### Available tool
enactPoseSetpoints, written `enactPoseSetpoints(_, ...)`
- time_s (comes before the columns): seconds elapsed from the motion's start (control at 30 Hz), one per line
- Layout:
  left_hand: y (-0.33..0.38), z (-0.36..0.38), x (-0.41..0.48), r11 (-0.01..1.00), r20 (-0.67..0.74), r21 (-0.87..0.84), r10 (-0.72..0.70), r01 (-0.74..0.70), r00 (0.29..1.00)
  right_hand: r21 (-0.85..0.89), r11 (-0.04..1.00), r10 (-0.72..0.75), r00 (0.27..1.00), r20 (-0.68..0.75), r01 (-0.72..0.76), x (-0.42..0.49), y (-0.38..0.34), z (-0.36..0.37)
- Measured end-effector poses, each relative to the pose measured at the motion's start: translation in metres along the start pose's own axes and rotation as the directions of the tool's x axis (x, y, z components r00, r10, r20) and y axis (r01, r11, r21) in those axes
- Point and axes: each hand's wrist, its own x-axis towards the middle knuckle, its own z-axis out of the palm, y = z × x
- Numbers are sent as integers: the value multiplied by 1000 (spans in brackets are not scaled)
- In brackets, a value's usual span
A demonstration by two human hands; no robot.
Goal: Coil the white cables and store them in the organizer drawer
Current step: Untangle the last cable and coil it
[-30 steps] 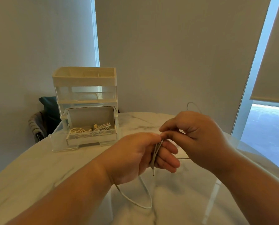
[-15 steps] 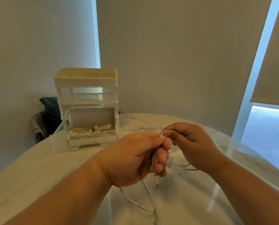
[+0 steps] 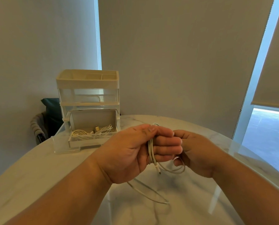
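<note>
Over table [image 3: 38, 176] centre I see left hand [image 3: 132, 153] gripping white cable [image 3: 151, 151]: several loops bunched between thumb and curled fingers. Right hand [image 3: 199, 153] just beside, touching left fingertips, fingers curled, one hooked round cable strand. Both hands raised off tabletop. Connector end [image 3: 159, 172] dangles below left hand; slack loop lies on marble under wrists. Organizer [image 3: 88, 83] at back left of table, bottom drawer [image 3: 85, 143] pulled out, other coiled cables [image 3: 93, 132] lying inside. Dark chair [image 3: 49, 117] behind organizer. Cable in hand well apart from drawer, not yet stored.
</note>
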Motion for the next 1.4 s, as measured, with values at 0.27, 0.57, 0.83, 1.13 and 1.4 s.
enactPoseSetpoints(0.27, 14, -15, -1, 964, 4, -265, -3, 4, 1000, -17, 991, 127, 984, -124, -130, 3, 2, 10)
enactPoseSetpoints(0.57, 11, -14, 1, 947, -14, -309, 85, -85, 996, -210, 975, -119, 971, -208, 74, -1, 1, 14)
enactPoseSetpoints(0.83, 24, -25, 2, 903, -336, -319, 177, -288, 925, 17, 1000, -3, 997, 73, 2, -8, 7, 48)
enactPoseSetpoints(1.13, 17, -23, 10, 947, -420, -108, 231, -301, 878, 396, 836, 229, 897, 377, -380, -9, 4, 45)
enactPoseSetpoints(1.4, -4, -17, 5, 722, -225, 675, 398, -152, 889, -305, 943, 182, 975, 130, -135, -17, 0, 44)
